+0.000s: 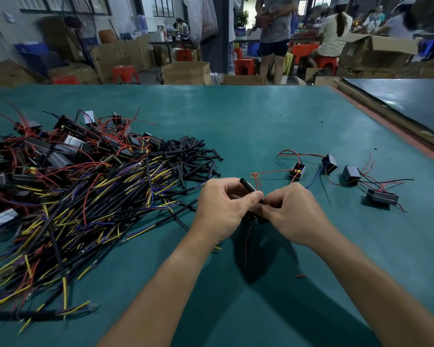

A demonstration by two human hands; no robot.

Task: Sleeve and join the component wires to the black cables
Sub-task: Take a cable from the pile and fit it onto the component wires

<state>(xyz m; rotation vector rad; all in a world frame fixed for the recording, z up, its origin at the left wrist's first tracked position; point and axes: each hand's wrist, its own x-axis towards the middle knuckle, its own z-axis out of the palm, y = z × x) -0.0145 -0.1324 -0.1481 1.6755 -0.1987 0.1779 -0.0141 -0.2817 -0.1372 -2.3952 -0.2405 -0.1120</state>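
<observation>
Sleeve tube, short and black, lies just right of the cable pile, above the green worktop. The left hand pinches it under the thumb, and the right hand's curled fingers pinch its lower end.

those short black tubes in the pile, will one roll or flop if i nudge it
The short black tubes lie straight, so probably stiffish, not floppy. Round on a flat mat, one would likely roll. Small, so probably very light.
</observation>
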